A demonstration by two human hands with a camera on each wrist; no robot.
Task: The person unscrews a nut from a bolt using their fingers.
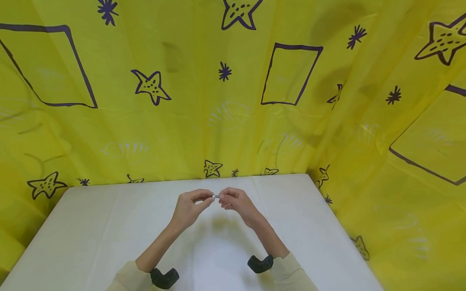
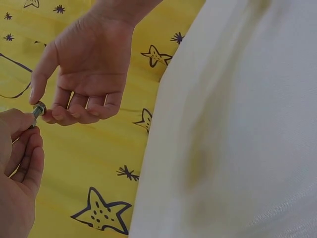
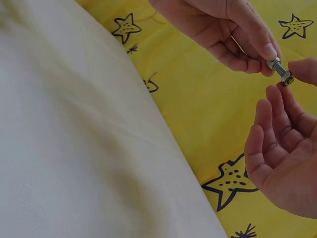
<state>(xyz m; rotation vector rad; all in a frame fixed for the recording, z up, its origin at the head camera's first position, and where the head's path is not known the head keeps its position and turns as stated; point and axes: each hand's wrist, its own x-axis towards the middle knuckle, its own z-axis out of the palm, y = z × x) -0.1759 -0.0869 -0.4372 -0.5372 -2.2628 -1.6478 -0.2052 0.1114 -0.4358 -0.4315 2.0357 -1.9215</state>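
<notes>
Both hands raised at mid-scene, above the far part of the flat white-covered table (image 1: 102, 238), yellow curtain (image 1: 189, 133) with dark starfish drawings behind. The small silver metal bolt with a threaded shank (image 3: 279, 68) lies between the two sets of fingertips, clear of the tabletop. Left hand (image 1: 190, 207): thumb and fingers pinch the bolt's left end, covering part of it (from my remote seat I cannot tell whether the thicker piece there is the head). Right hand (image 1: 241, 204): thumb and a fingertip grasp the silver hexagonal metal nut (image 3: 287, 78) at the bolt's right end, remaining fingers loosely bent below. Some bare thread shows between the two grips. I read the step as turning nut against bolt; which way, I cannot judge from this. To do it well, I would want the left pinch firm and unmoving, so the shank does not spin along with the nut, and the right fingertips set on the nut's flats, rolling it in short strokes and re-gripping lightly. Both wrists should hold one line; a sideways tilt could bind the thread. Main risk, I judge: little metal to hold, so a slack fingertip could drop a piece onto the table.
</notes>
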